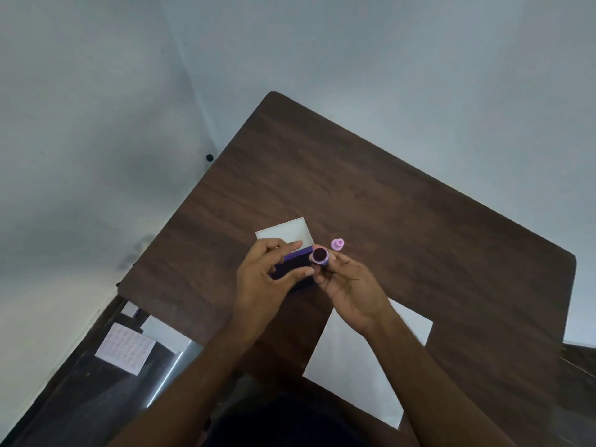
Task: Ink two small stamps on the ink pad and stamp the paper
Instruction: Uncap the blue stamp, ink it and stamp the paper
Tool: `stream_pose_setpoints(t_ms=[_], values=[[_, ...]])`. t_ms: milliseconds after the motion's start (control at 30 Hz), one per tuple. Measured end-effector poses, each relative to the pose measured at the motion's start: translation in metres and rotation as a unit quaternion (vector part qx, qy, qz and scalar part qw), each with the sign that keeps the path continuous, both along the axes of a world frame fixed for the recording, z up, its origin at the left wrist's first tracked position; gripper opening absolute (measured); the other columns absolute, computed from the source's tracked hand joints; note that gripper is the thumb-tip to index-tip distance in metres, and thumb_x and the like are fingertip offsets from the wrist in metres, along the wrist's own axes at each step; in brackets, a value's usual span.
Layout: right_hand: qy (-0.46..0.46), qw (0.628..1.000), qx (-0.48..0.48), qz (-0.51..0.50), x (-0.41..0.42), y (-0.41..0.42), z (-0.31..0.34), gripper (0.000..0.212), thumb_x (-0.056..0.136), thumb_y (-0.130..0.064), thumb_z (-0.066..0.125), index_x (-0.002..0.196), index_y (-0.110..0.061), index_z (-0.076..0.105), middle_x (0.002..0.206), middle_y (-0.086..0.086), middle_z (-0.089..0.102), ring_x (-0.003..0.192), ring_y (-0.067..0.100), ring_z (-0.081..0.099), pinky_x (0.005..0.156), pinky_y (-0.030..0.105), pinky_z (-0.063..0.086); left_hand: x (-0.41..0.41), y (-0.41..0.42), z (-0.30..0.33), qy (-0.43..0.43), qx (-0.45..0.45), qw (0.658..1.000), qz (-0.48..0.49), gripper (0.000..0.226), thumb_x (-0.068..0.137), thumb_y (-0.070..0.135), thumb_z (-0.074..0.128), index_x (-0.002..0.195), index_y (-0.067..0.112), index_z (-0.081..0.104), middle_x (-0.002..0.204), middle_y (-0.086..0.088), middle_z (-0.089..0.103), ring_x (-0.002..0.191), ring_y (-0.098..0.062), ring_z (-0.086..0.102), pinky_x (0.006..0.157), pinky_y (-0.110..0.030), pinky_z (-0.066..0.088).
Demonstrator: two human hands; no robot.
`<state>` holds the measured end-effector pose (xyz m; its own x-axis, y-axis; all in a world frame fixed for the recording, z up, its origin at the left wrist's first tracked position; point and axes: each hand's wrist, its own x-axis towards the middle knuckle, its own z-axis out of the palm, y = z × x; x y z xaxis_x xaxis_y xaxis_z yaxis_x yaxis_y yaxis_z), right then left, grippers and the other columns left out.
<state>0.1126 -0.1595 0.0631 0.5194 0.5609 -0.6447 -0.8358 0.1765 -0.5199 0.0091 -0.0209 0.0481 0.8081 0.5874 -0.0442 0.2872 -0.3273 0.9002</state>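
My right hand (350, 285) holds a small round pink stamp (320, 255) with its dark inked face turned up toward me. My left hand (269, 279) grips the purple ink pad (292, 266), fingers over its far edge and thumb at its near side; most of the pad is hidden by the hand. A second small pink stamp (337, 244) stands upright on the brown table (403, 221), just beyond my right hand. The white paper (351, 372) lies near the table's front edge, partly under my right forearm.
A white lid or tray (285, 232) lies on the table behind the ink pad. Lower left, off the table, a sheet with rows of round marks (125, 348) and other white papers (166, 337) rest on a dark surface. Grey walls surround the table.
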Motion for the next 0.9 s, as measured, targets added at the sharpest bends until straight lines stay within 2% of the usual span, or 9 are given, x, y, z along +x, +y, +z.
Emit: stream_pose_setpoints(t_ms=[100, 200, 267, 367, 433, 533, 667, 767, 900], values=[[0.021, 0.999, 0.034, -0.001, 0.000, -0.002, 0.001, 0.028, 0.094, -0.010, 0.050, 0.117, 0.001, 0.063, 0.120, 0.020, 0.064, 0.103, 0.029, 0.063, 0.082, 0.034, 0.057, 0.013, -0.011, 0.009, -0.027, 0.000, 0.999, -0.033, 0.053, 0.069, 0.046, 0.078, 0.119, 0.044, 0.058, 0.105, 0.029, 0.051, 0.104, 0.012, 0.051, 0.075, -0.003, 0.045], [0.026, 0.998, 0.061, 0.008, 0.000, -0.005, 0.001, 0.029, 0.095, -0.012, 0.048, 0.117, -0.001, 0.063, 0.120, 0.019, 0.065, 0.109, 0.030, 0.062, 0.088, 0.036, 0.054, 0.018, -0.016, 0.011, -0.040, 0.022, 0.998, -0.042, 0.046, 0.071, 0.035, 0.082, 0.115, 0.031, 0.069, 0.101, 0.019, 0.058, 0.100, 0.004, 0.055, 0.074, -0.006, 0.046], [0.032, 0.997, 0.071, 0.013, 0.000, -0.007, 0.001, 0.029, 0.094, -0.014, 0.050, 0.117, -0.002, 0.063, 0.120, 0.018, 0.064, 0.110, 0.030, 0.061, 0.092, 0.038, 0.052, 0.020, -0.018, 0.014, -0.039, 0.026, 0.998, -0.031, 0.042, 0.071, 0.034, 0.083, 0.111, 0.028, 0.071, 0.100, 0.013, 0.062, 0.098, 0.001, 0.056, 0.076, -0.008, 0.048], [0.051, 0.994, 0.091, 0.012, -0.003, -0.008, 0.000, 0.033, 0.092, -0.017, 0.052, 0.120, -0.002, 0.061, 0.122, 0.019, 0.063, 0.111, 0.031, 0.061, 0.093, 0.039, 0.052, 0.020, -0.019, 0.020, -0.043, 0.035, 0.998, -0.013, 0.044, 0.067, 0.031, 0.087, 0.104, 0.039, 0.064, 0.097, 0.027, 0.055, 0.096, 0.007, 0.055, 0.080, -0.007, 0.046], [0.065, 0.990, 0.123, 0.011, -0.005, -0.008, -0.001, 0.036, 0.093, -0.017, 0.051, 0.125, 0.000, 0.057, 0.121, 0.020, 0.062, 0.108, 0.030, 0.062, 0.092, 0.041, 0.051, 0.019, -0.020, 0.023, -0.047, 0.033, 0.998, -0.010, 0.045, 0.066, 0.030, 0.087, 0.103, 0.039, 0.063, 0.097, 0.027, 0.055, 0.095, 0.004, 0.056, 0.082, -0.013, 0.049], [0.067, 0.987, 0.143, 0.010, -0.010, -0.008, -0.005, 0.040, 0.092, -0.015, 0.052, 0.128, 0.003, 0.052, 0.122, 0.021, 0.059, 0.109, 0.030, 0.058, 0.095, 0.044, 0.049, 0.017, -0.020, 0.027, -0.052, 0.022, 0.998, -0.006, 0.042, 0.067, 0.029, 0.086, 0.105, 0.031, 0.068, 0.099, 0.015, 0.059, 0.095, -0.003, 0.058, 0.081, -0.025, 0.054], [0.058, 0.987, 0.151, 0.008, -0.012, -0.007, -0.009, 0.038, 0.090, -0.012, 0.052, 0.125, 0.005, 0.052, 0.121, 0.022, 0.059, 0.108, 0.030, 0.058, 0.095, 0.043, 0.050, 0.017, -0.022, 0.028, -0.053, 0.027, 0.998, 0.002, 0.040, 0.066, 0.024, 0.088, 0.104, 0.020, 0.073, 0.100, 0.014, 0.060, 0.094, -0.009, 0.060, 0.083, -0.031, 0.055], [0.053, 0.989, 0.139, 0.008, -0.010, -0.007, -0.014, 0.041, 0.088, -0.012, 0.056, 0.125, 0.005, 0.052, 0.119, 0.022, 0.058, 0.105, 0.029, 0.058, 0.095, 0.043, 0.050, 0.017, -0.023, 0.025, -0.060, 0.021, 0.998, 0.009, 0.043, 0.066, 0.028, 0.087, 0.102, 0.034, 0.064, 0.100, 0.027, 0.055, 0.093, -0.002, 0.058, 0.083, -0.022, 0.051], [-0.007, 0.993, 0.101, 0.063, -0.002, -0.011, -0.020, 0.037, 0.093, -0.015, 0.053, 0.124, 0.005, 0.053, 0.110, 0.018, 0.061, 0.095, 0.025, 0.059, 0.090, 0.038, 0.052, 0.012, -0.020, 0.006, -0.039, 0.005, 0.999, 0.010, 0.046, 0.066, 0.043, 0.081, 0.106, 0.039, 0.059, 0.103, 0.025, 0.055, 0.090, 0.001, 0.059, 0.078, -0.003, 0.045]])
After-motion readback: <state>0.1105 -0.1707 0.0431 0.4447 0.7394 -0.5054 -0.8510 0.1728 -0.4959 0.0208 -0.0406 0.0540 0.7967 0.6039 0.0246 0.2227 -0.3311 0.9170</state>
